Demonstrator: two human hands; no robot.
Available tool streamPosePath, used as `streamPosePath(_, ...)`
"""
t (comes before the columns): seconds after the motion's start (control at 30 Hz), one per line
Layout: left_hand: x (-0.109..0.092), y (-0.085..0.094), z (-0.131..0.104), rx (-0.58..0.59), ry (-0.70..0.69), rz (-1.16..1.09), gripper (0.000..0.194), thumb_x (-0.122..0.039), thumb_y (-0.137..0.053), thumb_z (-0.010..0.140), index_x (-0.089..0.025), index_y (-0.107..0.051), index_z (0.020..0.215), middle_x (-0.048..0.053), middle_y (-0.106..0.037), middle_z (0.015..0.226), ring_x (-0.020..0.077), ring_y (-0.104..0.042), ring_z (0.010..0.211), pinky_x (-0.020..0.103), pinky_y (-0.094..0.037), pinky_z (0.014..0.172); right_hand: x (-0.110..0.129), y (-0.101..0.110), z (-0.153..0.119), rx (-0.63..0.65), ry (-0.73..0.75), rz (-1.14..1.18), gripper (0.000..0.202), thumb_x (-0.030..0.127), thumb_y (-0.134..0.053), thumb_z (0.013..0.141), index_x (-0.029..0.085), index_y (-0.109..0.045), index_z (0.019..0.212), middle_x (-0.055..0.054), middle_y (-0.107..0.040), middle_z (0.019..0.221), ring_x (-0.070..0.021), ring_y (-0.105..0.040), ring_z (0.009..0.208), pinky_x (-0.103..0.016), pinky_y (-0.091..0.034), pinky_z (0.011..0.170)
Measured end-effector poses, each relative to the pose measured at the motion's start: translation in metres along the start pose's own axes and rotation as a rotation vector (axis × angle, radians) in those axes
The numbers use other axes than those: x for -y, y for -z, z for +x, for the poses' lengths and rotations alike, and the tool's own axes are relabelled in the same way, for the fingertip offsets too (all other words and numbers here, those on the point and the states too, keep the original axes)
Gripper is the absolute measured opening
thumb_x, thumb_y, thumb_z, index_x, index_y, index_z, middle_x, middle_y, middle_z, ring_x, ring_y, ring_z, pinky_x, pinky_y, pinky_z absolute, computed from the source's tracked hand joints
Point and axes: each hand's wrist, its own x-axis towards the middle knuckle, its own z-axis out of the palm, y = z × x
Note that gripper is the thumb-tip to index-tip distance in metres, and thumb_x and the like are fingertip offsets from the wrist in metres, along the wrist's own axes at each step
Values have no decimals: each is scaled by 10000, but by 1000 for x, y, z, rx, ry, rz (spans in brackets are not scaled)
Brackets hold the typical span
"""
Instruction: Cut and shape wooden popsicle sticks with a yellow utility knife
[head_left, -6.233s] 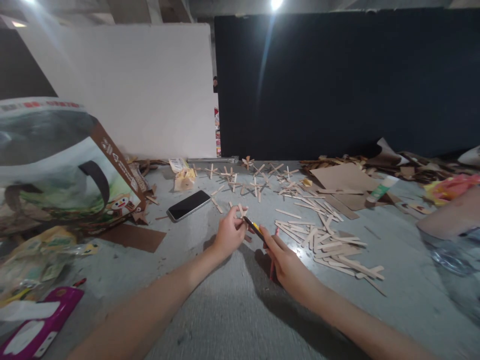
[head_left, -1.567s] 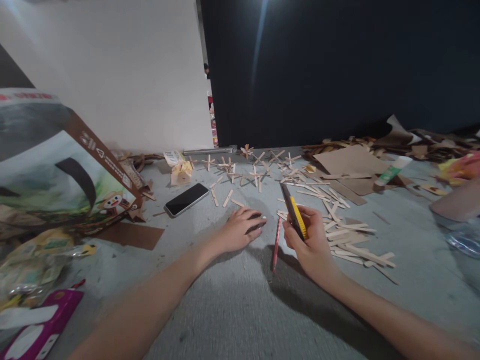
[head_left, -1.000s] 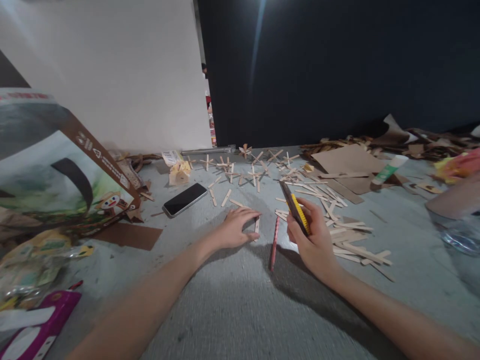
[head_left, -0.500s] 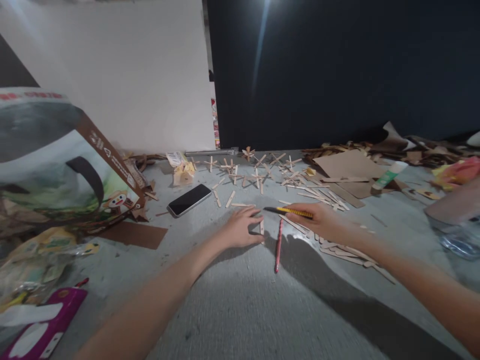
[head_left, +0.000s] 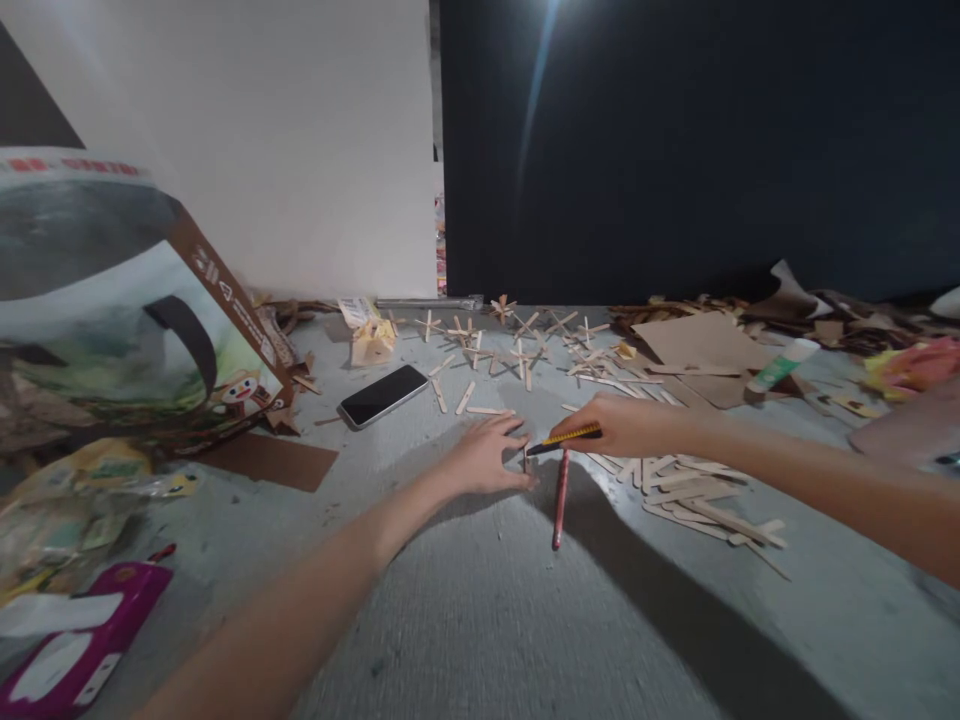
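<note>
My left hand (head_left: 487,458) rests on the grey surface, its thumb and fingers holding a small wooden craft stick (head_left: 526,463) at both ends. In my right hand (head_left: 619,425) is a yellow and black utility knife (head_left: 574,435), its dark tip pointing left at the middle of the held stick. Whether the blade touches the wood I cannot tell. A red pencil (head_left: 560,505) lies just below the knife. Loose craft sticks (head_left: 694,495) are heaped under and beside my right forearm. Several star shapes of crossed sticks (head_left: 520,360) lie farther back.
A black phone (head_left: 382,396) lies left of my hands. A printed bag (head_left: 187,330) and a purple object (head_left: 90,630) sit at the left. Cardboard pieces (head_left: 690,343) and a green and white glue stick (head_left: 784,366) lie at the back right. Behind stand white and black panels (head_left: 675,150).
My right hand has brought the knife left and down, from above the stick to its middle. My left hand keeps its hold on the stick. The view has shifted slightly.
</note>
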Motion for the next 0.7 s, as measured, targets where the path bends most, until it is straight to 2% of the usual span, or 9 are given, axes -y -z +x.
streamPosePath(0.2, 3, -4, 1, -19, -13, -13, 718, -555, -838, 786, -223, -705, 1408, 141, -449, 1670, 382, -339, 1587, 546, -266, 1305, 3, 0, -2, 22, -49, -16, 380, 330, -539, 1007, 193, -825, 1215, -84, -770, 843, -145, -529, 623, -257, -351, 614)
streamPosePath(0.43, 4, -4, 1, -17, -12, -3, 718, -548, -835, 791, -199, -706, 1405, 154, -454, 1664, 375, -337, 1590, 534, -271, 1303, 4, 1, -4, 30, -74, -1, 360, 287, -547, 1021, 220, -815, 1251, -82, -793, 894, -137, -526, 603, -264, -354, 615)
streamPosePath(0.7, 3, -2, 1, -8, -6, 8, 723, -572, -813, 802, -213, -698, 1418, 137, -444, 1673, 373, -331, 1594, 536, -273, 1302, 5, 2, -4, 26, -55, -15, 353, 282, -560, 1030, 210, -808, 1270, -99, -817, 968, -157, -611, 664, -268, -402, 652)
